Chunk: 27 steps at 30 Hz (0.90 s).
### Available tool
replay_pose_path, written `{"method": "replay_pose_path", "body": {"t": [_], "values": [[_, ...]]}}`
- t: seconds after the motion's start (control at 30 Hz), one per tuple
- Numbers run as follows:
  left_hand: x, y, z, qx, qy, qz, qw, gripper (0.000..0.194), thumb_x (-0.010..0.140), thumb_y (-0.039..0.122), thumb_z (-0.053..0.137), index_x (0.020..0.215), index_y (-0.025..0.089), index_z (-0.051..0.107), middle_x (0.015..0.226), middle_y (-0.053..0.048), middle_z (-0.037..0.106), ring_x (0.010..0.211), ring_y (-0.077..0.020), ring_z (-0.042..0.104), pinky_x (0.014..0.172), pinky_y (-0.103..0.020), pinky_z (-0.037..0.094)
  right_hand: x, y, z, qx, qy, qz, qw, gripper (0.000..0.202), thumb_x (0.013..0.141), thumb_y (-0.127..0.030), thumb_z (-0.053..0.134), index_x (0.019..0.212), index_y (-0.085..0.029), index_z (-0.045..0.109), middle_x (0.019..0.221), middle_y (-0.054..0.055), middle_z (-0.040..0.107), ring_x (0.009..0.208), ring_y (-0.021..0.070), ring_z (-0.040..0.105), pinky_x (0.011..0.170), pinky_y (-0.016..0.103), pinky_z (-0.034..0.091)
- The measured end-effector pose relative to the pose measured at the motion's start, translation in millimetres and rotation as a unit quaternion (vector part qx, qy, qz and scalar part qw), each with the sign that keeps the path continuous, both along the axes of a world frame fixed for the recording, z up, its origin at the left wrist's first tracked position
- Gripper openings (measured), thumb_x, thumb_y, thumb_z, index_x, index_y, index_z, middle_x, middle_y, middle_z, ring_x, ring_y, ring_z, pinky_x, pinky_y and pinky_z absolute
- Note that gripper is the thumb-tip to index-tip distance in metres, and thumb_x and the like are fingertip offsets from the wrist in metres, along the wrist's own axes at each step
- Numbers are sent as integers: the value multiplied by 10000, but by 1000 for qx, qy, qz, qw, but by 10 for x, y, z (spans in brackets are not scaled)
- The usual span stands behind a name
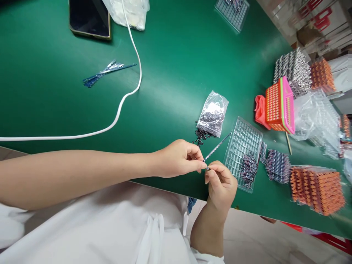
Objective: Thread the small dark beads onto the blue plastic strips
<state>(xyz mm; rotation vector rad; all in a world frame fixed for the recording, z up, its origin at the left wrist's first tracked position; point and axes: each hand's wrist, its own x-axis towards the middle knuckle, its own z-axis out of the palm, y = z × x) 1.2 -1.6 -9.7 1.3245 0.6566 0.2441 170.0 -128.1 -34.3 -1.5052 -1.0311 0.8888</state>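
Left hand [178, 159] and right hand [222, 185] are pinching narrowly, close together.
I'm holding a thin strip [217, 147], seemingly in the left, and a tiny dark piece [208, 168] in the right; a slackening pinch could drop either. Beyond, loose beads [202, 135] are lying by the bag [213, 113], where a brushing knuckle could scatter them.

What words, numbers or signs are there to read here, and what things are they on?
None can be read.
Red marks at the top right: maybe writing, but too blurred to read, and what they stand on is unclear.
Phone: dark screen, no words to read.
Clear bag with small dark beads: no print I can read.
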Motion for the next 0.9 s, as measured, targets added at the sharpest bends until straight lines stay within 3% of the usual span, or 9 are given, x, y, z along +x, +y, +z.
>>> {"method": "replay_pose_path", "body": {"t": [0.6,0.9], "values": [[-10,17,-21,60,17,-32,998,231,837,375,631,767,158,668,693,-14,637,664,-139,536,591,-228,395,14,-9,-23,-4,34,15,999,9,871,-222,699,870,-219,707,758,-16,604,548,79,528,466,216,395],[-14,68,-62,54,11,-89,995,221,843,359,628,775,156,683,672,0,640,597,-117,472,526,-214,332,77,-23,-30,-85,125,58,987,111,836,-306,753,870,-204,722,765,15,683,573,125,621,501,257,516]]}}
